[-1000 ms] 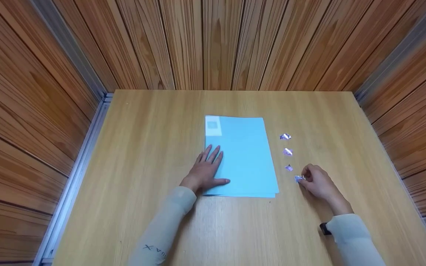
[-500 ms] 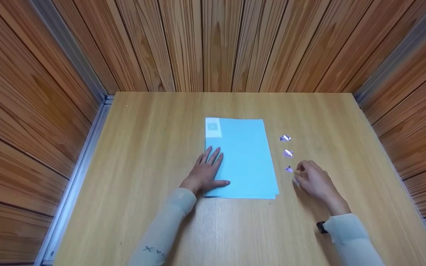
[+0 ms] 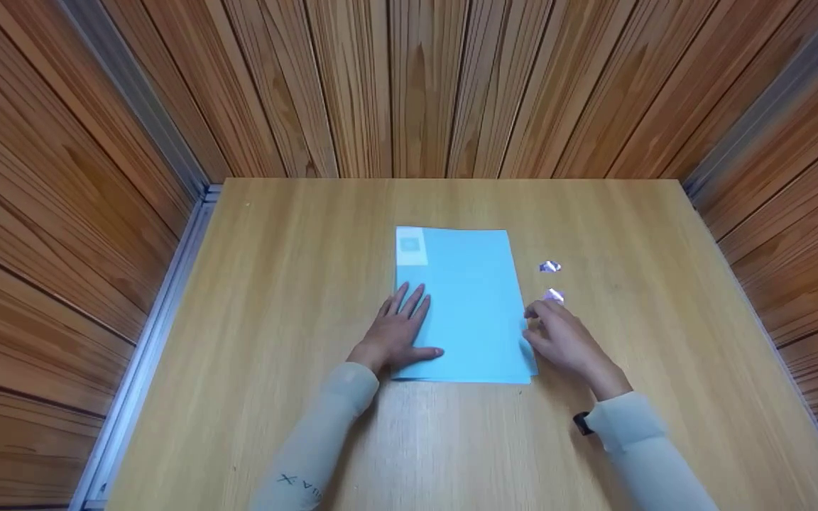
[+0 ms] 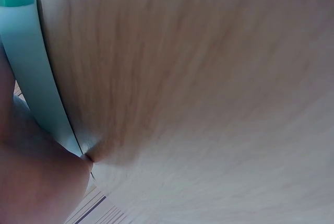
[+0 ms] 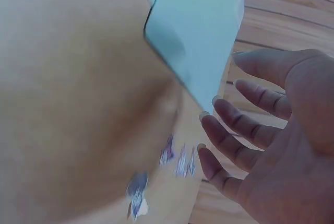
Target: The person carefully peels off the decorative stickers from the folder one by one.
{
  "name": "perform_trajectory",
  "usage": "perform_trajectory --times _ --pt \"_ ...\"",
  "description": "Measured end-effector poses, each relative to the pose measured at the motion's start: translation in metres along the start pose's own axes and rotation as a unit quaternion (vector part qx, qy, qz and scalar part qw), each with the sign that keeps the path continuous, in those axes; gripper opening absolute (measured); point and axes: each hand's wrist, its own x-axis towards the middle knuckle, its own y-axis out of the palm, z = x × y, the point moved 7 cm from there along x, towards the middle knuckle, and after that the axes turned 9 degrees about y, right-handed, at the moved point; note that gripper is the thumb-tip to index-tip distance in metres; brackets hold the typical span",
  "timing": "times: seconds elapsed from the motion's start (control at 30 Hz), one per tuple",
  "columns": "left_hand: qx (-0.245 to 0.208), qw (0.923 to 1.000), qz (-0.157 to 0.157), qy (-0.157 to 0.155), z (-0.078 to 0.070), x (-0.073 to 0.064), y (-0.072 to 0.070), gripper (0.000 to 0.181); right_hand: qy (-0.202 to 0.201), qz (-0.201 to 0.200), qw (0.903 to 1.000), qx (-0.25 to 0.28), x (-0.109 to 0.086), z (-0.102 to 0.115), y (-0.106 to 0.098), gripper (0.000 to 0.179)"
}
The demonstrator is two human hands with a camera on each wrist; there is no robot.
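Observation:
A light-blue folder [image 3: 473,305] with a white label at its far left corner lies on the wooden table. My left hand [image 3: 389,333] rests on its left side, fingers and thumb spread over the cover. In the left wrist view the folder's spine [image 4: 39,72] runs beside that hand [image 4: 42,182]. At the folder's right edge is my right hand [image 3: 562,337], its fingertips at the margin. The right wrist view shows this hand [image 5: 271,135] with loosely bent, separated fingers and nothing between them, near the folder [image 5: 195,31].
To the right of the folder, small shiny purple foil pieces [image 3: 550,267] lie in a line on the table [image 3: 274,284]; the right hand hides some in the head view. The right wrist view shows several foil pieces [image 5: 136,195]. Wood-panel walls [image 3: 420,85] enclose the table.
My right hand has let go of the nearest foil piece and moved left to the folder's right edge. The left hand keeps its place on the folder.

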Motion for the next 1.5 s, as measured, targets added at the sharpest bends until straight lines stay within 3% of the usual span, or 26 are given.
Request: perform_trajectory --times 0.3,0.7,0.9,1.07,1.3,1.5 --pt "-0.002 1.0 -0.002 0.003 0.0 0.0 0.0 0.102 0.017 0.046 0.9987 -0.017 0.009 0.014 0.025 0.045" --pt "-0.025 0.9996 -0.01 0.005 0.0 0.001 -0.001 0.101 -0.023 0.077 0.9937 -0.078 0.004 0.023 0.046 0.058" --pt "-0.081 0.9966 -0.01 0.009 0.007 -0.002 -0.003 0.1 -0.048 0.07 0.9921 -0.093 0.002 0.027 0.054 0.057" --pt "-0.148 0.9889 -0.008 -0.001 0.013 -0.001 -0.006 0.095 -0.064 0.063 0.989 -0.118 -0.001 0.03 0.057 0.057" --pt "-0.22 0.9732 -0.061 -0.03 0.021 -0.001 -0.013 0.074 -0.063 0.066 0.9877 -0.127 -0.001 0.033 0.058 0.059" --pt "-0.235 0.9561 -0.142 -0.102 0.03 -0.006 -0.018 0.075 -0.062 0.063 0.9875 -0.131 -0.003 0.033 0.058 0.06"
